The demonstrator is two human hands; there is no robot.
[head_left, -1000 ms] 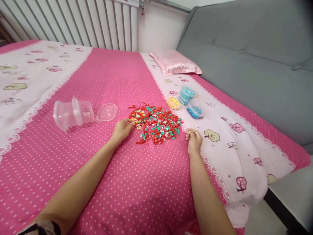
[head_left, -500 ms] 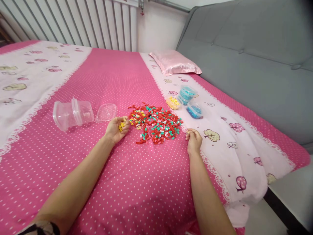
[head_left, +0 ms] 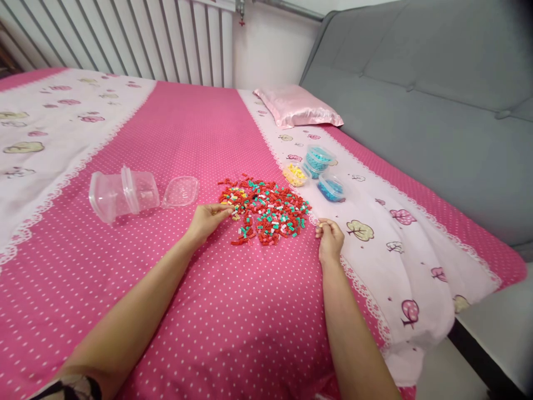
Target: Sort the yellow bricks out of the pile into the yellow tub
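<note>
Nearest, the two bare forearms stretch over a pink polka-dot bedspread (head_left: 233, 311), a black-and-pale patterned sleeve edge (head_left: 79, 387) at the left one. The right hand (head_left: 330, 240) is curled closed beside the right edge of a heap of small plastic pieces (head_left: 272, 211), apart from it. Something pale shows at its fingertips, too small to identify.

The left hand (head_left: 205, 221) lies at the heap's left side, palm down, thumb and fingers stretched together toward it. Its fingertips meet the edge where yellow pieces (head_left: 239, 195) gather; whether they pinch one cannot be told. Most of the heap, red mixed with teal and white, spreads to the right of that grip, between the two hands.

Beyond the left wrist, a clear plastic lid (head_left: 181, 191) lies flat, next to two clear plastic containers (head_left: 144, 191) tipped on their sides, end to end. Past the heap's far right side stand a tub of yellow pieces (head_left: 307, 179), a tub of blue pieces (head_left: 340, 193) and stacked tubs of light blue pieces (head_left: 331, 159). Farther off are a pink satin pillow (head_left: 297, 105), a grey padded headboard (head_left: 416, 83) and a white radiator (head_left: 137, 39).
</note>
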